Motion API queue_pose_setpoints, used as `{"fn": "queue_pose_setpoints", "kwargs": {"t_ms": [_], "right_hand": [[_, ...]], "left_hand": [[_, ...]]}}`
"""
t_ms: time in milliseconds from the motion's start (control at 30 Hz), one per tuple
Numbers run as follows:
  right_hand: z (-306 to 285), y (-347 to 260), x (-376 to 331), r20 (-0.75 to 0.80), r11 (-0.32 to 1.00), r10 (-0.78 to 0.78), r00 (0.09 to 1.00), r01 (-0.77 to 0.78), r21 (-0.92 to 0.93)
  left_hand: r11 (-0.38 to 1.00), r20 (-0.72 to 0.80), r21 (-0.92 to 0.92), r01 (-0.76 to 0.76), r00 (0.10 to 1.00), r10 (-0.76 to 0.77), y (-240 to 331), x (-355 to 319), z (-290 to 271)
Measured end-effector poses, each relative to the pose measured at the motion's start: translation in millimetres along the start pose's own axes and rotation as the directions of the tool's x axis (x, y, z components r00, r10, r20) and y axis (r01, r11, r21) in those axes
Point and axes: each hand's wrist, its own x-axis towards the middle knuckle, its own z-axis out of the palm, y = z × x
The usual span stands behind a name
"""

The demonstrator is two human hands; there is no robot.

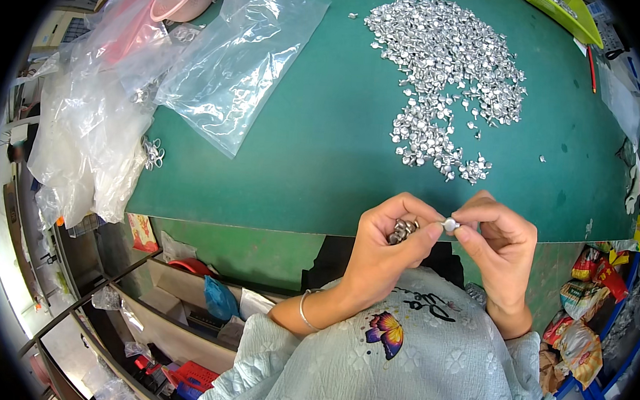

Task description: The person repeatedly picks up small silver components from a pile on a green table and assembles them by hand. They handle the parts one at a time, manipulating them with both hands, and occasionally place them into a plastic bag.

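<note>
Just past the near edge of the green table (299, 177), my two hands meet over one small silver metal part (449, 225) with a rounded head. My left hand (391, 241) pinches its left side between thumb and forefinger. Several more such metal parts (403, 231) sit in the curled fingers of that hand. From the other side, my right hand (500, 244) grips the same part with thumb and forefinger. Beyond my hands lies a large heap of silver metal parts (454, 50), its near end a short way from my fingertips.
Clear plastic bags (248, 56) cover the table's left side, near a pink basket (185, 2). A yellow-green tray (566, 13) and a red pen (592, 70) lie far right. Below left stands an open drawer (174, 316); food packets (580, 318) are at lower right.
</note>
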Motion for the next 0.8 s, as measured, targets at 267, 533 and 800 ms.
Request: {"fn": "queue_pose_setpoints", "kwargs": {"t_ms": [267, 533, 800], "right_hand": [[1.5, -1.6, 0.2, -0.015, 0.999, -0.027, 1.000, 0.027, -0.035], [-0.1, -2.1, 0.2, -0.009, 0.989, -0.091, 0.996, 0.089, -0.119], [-1.8, -1.2, -0.1, -0.009, 0.987, -0.112, 0.994, 0.110, -0.114]], "left_hand": [[1.000, -0.014, 0.025, 0.009, 1.000, -0.008, 2.0, -0.8, 1.1], [0.991, -0.035, 0.131, -0.032, 0.999, 0.037, 1.7, -2.2, 1.5], [0.982, -0.043, 0.190, -0.009, 0.999, 0.017, 4.4, -3.8, 4.1]]}}
